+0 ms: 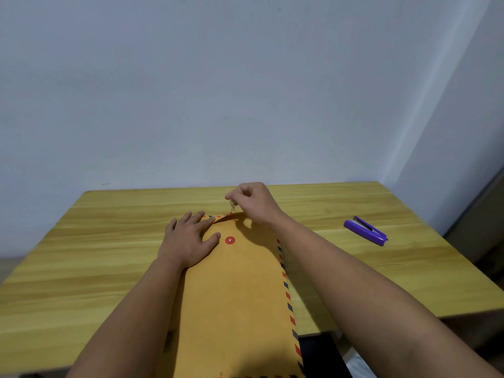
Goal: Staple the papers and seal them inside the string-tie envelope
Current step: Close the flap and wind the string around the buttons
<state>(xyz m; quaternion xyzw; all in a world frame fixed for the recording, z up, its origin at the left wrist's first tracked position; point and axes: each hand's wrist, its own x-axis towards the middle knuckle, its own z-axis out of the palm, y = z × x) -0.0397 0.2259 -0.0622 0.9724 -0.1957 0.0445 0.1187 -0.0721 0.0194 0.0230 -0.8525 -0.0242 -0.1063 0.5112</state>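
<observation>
Sealing step in hand: envelope (237, 296) lies lengthwise on the bench (81, 255), flap (226, 218) at the far end, near end overhanging the bench edge toward the person. Papers not visible; judged to be inside already. Stapler (365, 230) sits well apart on the right, untouched.

Left hand (188, 238): fingers straight, spread flat, pressing the envelope's far left corner, thumb just beside the red disc (230, 240) on the body.

Right hand (253, 203): fingers curled, pinching the string (231, 205) above the flap; string runs down to the flap's own disc, which is barely seen. Flap looks partly lifted, not yet flat.

To do this well (judgement):
- Fold the flap fully down first, so the two discs sit near each other.
- Hold the string taut while leading it round the lower disc, then figure-eight between both.
- Left hand should hold the body flat but stay clear of the disc.
- Slack string would slip off; a hard pull may tear the flap.
</observation>
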